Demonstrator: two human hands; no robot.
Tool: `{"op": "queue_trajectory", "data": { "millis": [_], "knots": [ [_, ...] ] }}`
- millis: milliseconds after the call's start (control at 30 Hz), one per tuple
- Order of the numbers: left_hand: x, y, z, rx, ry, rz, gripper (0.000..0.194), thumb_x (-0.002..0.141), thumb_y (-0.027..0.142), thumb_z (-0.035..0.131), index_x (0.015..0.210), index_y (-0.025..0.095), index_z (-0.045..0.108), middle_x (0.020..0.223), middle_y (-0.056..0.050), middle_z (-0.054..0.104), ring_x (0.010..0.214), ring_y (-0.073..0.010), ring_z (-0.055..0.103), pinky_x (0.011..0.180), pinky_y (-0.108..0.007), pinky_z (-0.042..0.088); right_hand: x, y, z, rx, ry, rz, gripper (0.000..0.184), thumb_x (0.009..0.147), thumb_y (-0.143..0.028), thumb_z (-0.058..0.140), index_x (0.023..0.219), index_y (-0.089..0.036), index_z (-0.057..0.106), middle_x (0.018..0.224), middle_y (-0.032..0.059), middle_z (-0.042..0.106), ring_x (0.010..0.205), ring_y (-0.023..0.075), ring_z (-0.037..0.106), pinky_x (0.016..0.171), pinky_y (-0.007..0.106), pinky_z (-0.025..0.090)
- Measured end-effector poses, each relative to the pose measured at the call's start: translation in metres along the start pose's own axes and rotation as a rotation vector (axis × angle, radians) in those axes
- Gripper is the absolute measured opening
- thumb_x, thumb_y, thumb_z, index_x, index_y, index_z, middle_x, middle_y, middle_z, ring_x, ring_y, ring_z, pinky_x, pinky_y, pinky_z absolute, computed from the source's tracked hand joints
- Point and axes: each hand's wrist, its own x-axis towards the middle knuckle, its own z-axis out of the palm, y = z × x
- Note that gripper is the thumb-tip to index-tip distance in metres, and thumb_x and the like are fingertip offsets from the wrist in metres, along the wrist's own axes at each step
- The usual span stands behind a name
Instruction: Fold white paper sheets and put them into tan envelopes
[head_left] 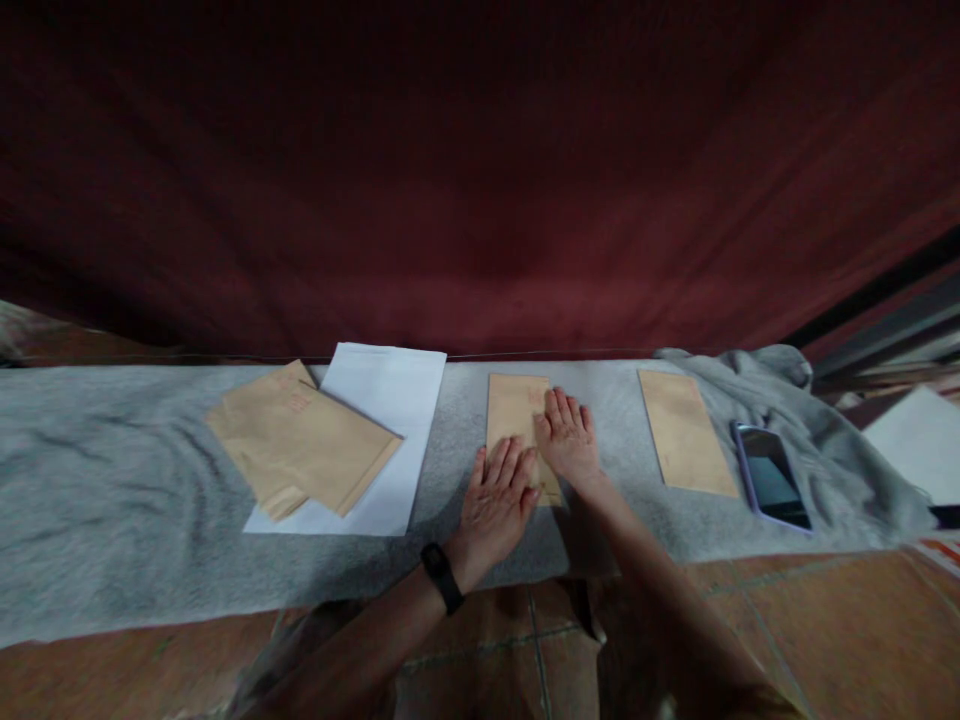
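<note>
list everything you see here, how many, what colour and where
piled envelopes: at least two, brown, left, overlapping on white paper
white paper: sheet count unclear, white, left of centre
middle envelope: one, brown, under the hands
right envelope: one, brown, beside the phone
phone: one, dark screen, purplish edge, right
grey cloth: at least one, grey, under the envelopes, bunched at right
flat item: one, white, far right
hanging cloth: one, dark red, behind
tiled floor: one, reddish brown, below
wristband: one, black, left wrist
left hand: one, flat on middle envelope
right hand: one, at its right edge
</note>
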Motion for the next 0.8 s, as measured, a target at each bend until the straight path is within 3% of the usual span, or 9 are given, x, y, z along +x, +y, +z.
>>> {"op": "queue_trajectory", "data": {
  "millis": [200, 367, 500, 667, 800],
  "knots": [
    [0.001, -0.005, -0.004, 0.006, 0.016, -0.098, 0.058, 0.102, 0.039, 0.044, 0.155, 0.016, 0.04, 0.165, -0.014, 0.033, 0.154, -0.0284, 0.027, 0.125, -0.049, 0.025, -0.013, 0.003, -0.008, 0.039, 0.005, 0.076, 0.057, 0.105, -0.033, 0.029, 0.153, -0.006, 0.042, 0.16, 0.0184, 0.04, 0.148, 0.0308, 0.037, 0.122, 0.052, 0.025],
    [0.0, -0.008, 0.003, 0.029, 0.032, -0.139, 0.062, 0.1, 0.042, 0.048, 0.155, 0.016, 0.04, 0.165, -0.016, 0.033, 0.154, -0.0344, 0.026, 0.123, -0.051, 0.026, -0.036, -0.015, -0.018, 0.154, -0.069, -0.18, 0.057, 0.108, -0.035, 0.022, 0.157, -0.008, 0.036, 0.164, 0.0136, 0.034, 0.152, 0.0235, 0.032, 0.124, 0.045, 0.024],
    [0.001, -0.009, 0.005, 0.032, 0.02, -0.133, 0.062, 0.1, 0.034, 0.044, 0.158, 0.014, 0.034, 0.165, -0.017, 0.032, 0.154, -0.0331, 0.025, 0.124, -0.052, 0.025, -0.05, -0.025, -0.021, 0.161, -0.147, -0.314, 0.056, 0.108, -0.039, 0.023, 0.156, -0.015, 0.038, 0.163, 0.009, 0.037, 0.153, 0.0212, 0.031, 0.126, 0.044, 0.019],
    [0.002, -0.015, 0.001, 0.026, 0.004, -0.136, 0.057, 0.1, 0.032, 0.041, 0.154, 0.013, 0.04, 0.165, -0.018, 0.031, 0.153, -0.0321, 0.028, 0.123, -0.051, 0.025, -0.051, -0.021, -0.019, 0.116, -0.116, -0.241, 0.057, 0.108, -0.041, 0.028, 0.158, -0.015, 0.035, 0.163, 0.0111, 0.036, 0.152, 0.0239, 0.032, 0.125, 0.046, 0.022],
    [0.001, -0.023, -0.002, 0.012, 0.062, -0.173, 0.061, 0.1, 0.039, 0.044, 0.154, 0.01, 0.039, 0.163, -0.021, 0.033, 0.152, -0.0331, 0.031, 0.122, -0.052, 0.027, -0.048, -0.015, -0.02, 0.092, -0.057, -0.162, 0.058, 0.107, -0.04, 0.03, 0.158, -0.013, 0.035, 0.162, 0.0135, 0.038, 0.149, 0.0267, 0.038, 0.123, 0.049, 0.024]
  ]
}}
